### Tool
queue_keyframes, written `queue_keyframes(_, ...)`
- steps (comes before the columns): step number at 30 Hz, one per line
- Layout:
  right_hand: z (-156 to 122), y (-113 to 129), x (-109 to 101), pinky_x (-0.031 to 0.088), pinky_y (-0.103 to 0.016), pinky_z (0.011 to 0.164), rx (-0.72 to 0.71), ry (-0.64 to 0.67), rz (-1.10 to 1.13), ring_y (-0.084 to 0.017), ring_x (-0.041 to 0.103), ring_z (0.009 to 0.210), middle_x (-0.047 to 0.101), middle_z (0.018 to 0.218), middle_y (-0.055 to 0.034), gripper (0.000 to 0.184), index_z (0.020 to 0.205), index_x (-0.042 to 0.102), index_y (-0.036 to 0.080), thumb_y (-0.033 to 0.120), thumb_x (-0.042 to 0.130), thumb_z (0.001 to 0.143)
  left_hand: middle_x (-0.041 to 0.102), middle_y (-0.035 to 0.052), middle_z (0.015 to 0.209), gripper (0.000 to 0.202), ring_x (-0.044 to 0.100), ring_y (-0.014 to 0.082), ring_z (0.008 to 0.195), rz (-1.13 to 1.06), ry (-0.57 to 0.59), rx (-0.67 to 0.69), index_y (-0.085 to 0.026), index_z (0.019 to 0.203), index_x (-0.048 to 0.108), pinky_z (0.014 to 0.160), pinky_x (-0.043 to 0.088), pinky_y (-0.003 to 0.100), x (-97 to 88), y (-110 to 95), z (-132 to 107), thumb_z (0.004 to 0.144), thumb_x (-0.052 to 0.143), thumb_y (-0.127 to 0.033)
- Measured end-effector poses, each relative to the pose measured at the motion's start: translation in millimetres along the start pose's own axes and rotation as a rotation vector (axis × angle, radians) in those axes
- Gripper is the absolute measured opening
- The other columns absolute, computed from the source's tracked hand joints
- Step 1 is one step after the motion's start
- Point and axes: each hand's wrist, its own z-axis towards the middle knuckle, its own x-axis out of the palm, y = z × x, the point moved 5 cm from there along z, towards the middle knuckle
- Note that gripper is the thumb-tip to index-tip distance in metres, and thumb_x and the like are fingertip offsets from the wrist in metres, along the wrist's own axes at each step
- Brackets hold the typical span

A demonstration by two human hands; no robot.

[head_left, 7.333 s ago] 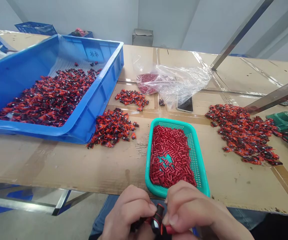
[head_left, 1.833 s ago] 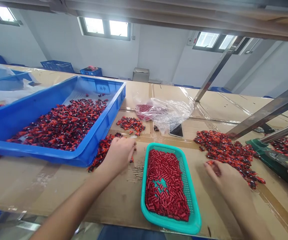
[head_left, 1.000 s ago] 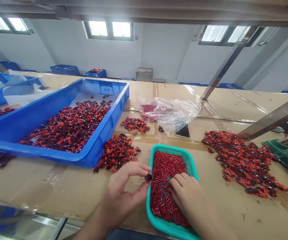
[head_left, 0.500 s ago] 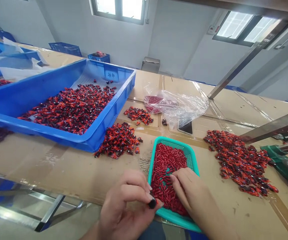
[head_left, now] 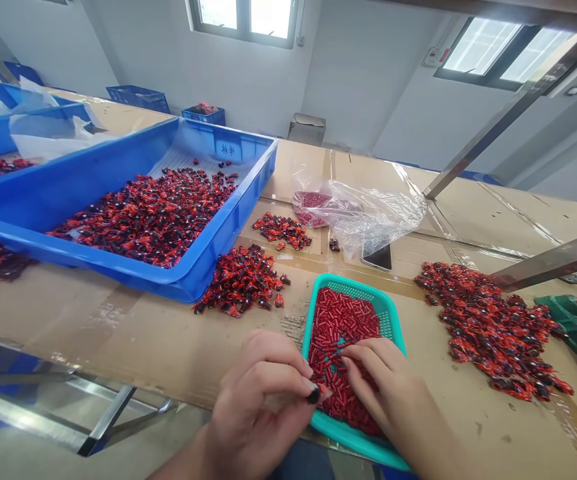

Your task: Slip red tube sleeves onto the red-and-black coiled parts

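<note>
Between the thumb and fingertips of my left hand [head_left: 263, 400] is a small black-capped part [head_left: 313, 395] with a bit of red-orange at its end. It is held just over the near left edge of a green plastic basket [head_left: 397, 327]. Short dark red tubes [head_left: 343, 313] fill much of that basket. My right hand [head_left: 391, 383] reaches into it from the right, thumb and fingers drawn together at the tubes. Whatever those fingertips may hold is hidden. Left of the basket lies a pile of red-and-black wired parts [head_left: 245, 280].
A large blue tray [head_left: 188, 280] of similar parts stands at the left. A smaller pile [head_left: 283, 230], a clear plastic bag [head_left: 358, 210] and a phone [head_left: 378, 257] lie behind the basket. To the right are a big pile [head_left: 488, 327], a green tool [head_left: 573, 327] and metal posts [head_left: 503, 120].
The view has shifted slightly, so the scene sits a little further right. My left hand keeps its pinch on the black-capped part; my right hand stays in the basket, fingers slightly more bent.
</note>
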Motion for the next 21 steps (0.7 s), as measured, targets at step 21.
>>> queue_keyframes(21, 9.3, 45.7, -37.2, 0.064, -0.031, 0.071, 0.068, -0.143, 0.509, -0.020, 0.074, 0.082, 0.076, 0.090, -0.0034, 0.014, 0.111, 0.067, 0.029, 0.019, 0.064, 0.102, 0.072, -0.0004, 0.093, 0.018, 0.069, 0.0165, 0.083, 0.283, 0.190, -0.115, -0.024, 0.107, 0.058, 0.079, 0.053, 0.033, 5.4, 14.9, 8.6, 0.096, 0.066, -0.012)
